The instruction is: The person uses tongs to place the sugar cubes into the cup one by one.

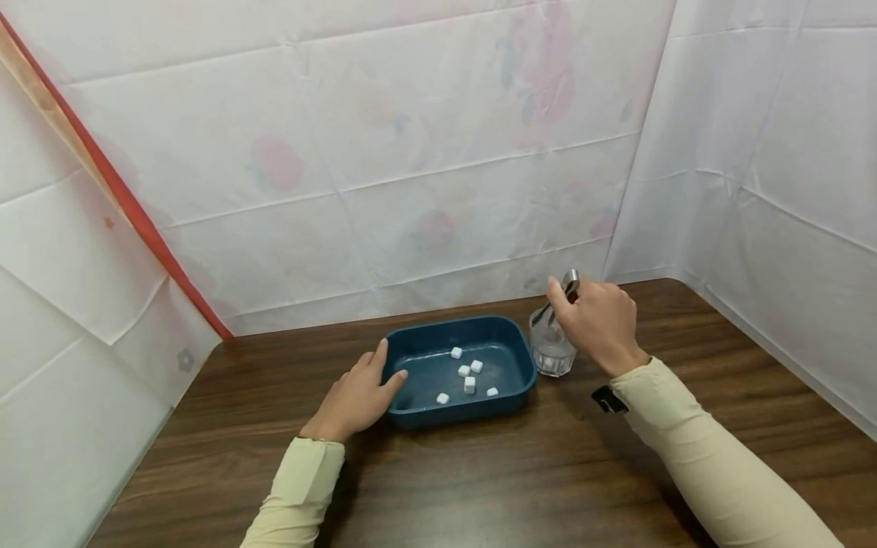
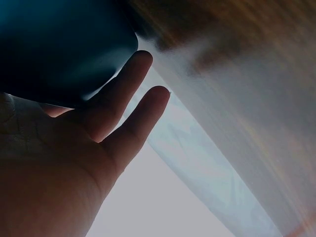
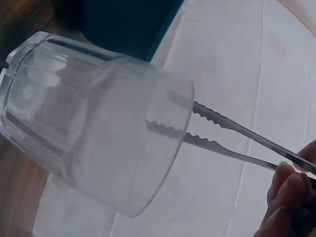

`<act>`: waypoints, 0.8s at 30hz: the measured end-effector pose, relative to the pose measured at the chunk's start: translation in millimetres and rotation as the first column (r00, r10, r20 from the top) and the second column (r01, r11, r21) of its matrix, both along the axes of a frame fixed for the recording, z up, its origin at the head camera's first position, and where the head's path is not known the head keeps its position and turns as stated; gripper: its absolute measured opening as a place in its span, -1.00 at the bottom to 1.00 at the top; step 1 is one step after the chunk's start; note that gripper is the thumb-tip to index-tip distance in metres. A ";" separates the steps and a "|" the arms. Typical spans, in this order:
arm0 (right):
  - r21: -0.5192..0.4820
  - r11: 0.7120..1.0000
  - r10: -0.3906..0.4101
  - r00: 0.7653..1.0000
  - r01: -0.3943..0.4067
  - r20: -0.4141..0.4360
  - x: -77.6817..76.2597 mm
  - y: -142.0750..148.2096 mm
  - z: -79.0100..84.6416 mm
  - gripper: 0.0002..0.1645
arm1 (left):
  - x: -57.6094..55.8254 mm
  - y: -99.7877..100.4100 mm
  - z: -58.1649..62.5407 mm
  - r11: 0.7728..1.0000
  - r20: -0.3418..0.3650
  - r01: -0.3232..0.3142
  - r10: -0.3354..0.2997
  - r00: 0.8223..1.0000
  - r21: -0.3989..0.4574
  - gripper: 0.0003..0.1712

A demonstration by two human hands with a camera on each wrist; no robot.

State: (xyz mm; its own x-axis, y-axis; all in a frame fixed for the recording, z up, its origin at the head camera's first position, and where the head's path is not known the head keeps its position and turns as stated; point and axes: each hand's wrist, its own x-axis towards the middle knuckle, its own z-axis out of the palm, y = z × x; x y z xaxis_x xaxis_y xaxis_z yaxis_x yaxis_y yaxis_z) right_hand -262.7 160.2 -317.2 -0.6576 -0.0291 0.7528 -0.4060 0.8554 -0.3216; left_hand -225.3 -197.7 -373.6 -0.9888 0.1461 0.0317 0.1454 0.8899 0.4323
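Note:
A dark blue rectangular tray point(image 1: 445, 415) stands on the table with several small white cubes point(image 1: 470, 386) scattered inside. My left hand point(image 1: 358, 392) rests against its left end, with the fingers extended along the outer wall in the left wrist view. To the right of the tray stands a clear drinking glass point(image 1: 552, 358). Above it my right hand point(image 1: 603, 320) holds metal tongs point(image 3: 237, 129). Their serrated tips reach inside the glass mouth, spread apart, with nothing between them. A pale shape shows near the glass base point(image 3: 42, 79); I cannot tell what it is.
The wooden table point(image 1: 493, 487) ends at a pale printed sheet point(image 1: 411, 190) hung behind and at both sides. A red strip point(image 1: 137, 213) runs down the left corner. A black band point(image 1: 608, 399) sits at the right wrist.

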 end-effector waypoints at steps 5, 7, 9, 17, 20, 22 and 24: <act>-0.003 1.000 0.010 1.000 -0.010 -0.024 2.6 -2.7 2.1 -0.38 | 0.0 0.2 0.1 1.000 0.003 -0.002 0.002 1.000 -0.002 -0.07; -0.001 1.000 0.015 0.999 -0.015 -0.036 3.5 -3.5 2.4 -0.39 | 0.1 0.4 -0.4 1.000 0.003 -0.003 0.003 1.000 0.001 -0.06; -0.001 1.000 0.019 0.999 -0.019 -0.041 5.1 -4.7 2.4 -0.39 | 0.5 0.4 -0.9 1.000 0.003 -0.004 0.004 1.000 0.003 -0.07; 0.016 0.997 0.081 0.994 -0.080 -0.073 7.3 -11.6 3.4 -0.38 | -2.4 -1.2 0.9 1.000 0.012 -0.002 0.002 1.000 0.012 -0.08; 0.023 0.994 0.106 0.991 -0.104 -0.086 6.6 -13.8 3.3 -0.37 | -3.4 -0.9 1.6 1.000 0.013 -0.001 0.001 1.000 0.016 -0.08; 0.025 0.992 0.124 0.989 -0.123 -0.081 7.0 -15.3 2.0 -0.37 | -2.5 -0.8 1.4 1.000 0.015 -0.002 0.002 1.000 0.017 -0.07; 0.030 0.990 0.139 0.987 -0.137 -0.075 8.0 -17.5 -0.4 -0.37 | -1.4 -1.6 1.4 1.000 0.019 -0.003 0.003 1.000 0.015 -0.08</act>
